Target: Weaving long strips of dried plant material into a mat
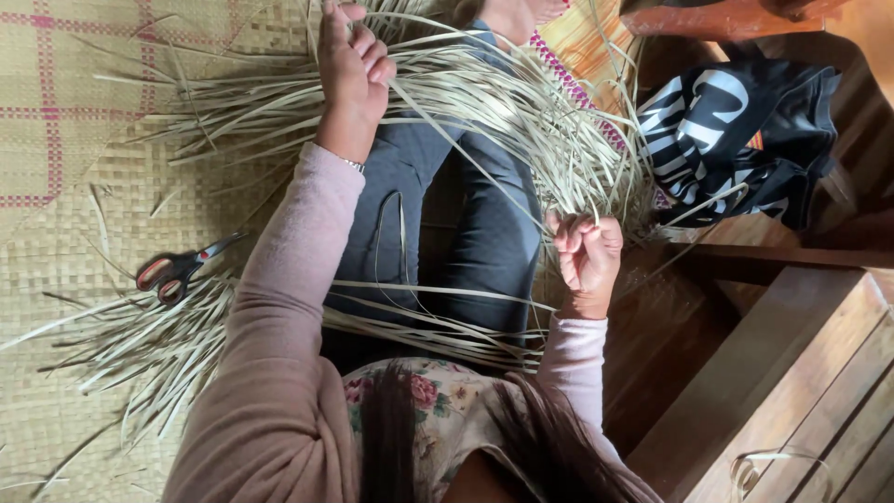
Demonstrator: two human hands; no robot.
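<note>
Head view: both hands, left hand (354, 70) and right hand (587, 256), grip straw strips (521, 112) over a woven mat (74, 233) (wooden floor (670, 345) beside).

Pale dried reed strips (521, 112): long, thin, loose fanned bundle draped across lap, ends spreading onto woven mat.

Sleeves: I see long, soft pink knit on both arms.
Left wrist: thin metal bracelet (354, 165).
Top: floral print, pink blossoms on pale cloth.
Legs: dark grey trousers.
Hair: long, dark, hanging near.
</note>
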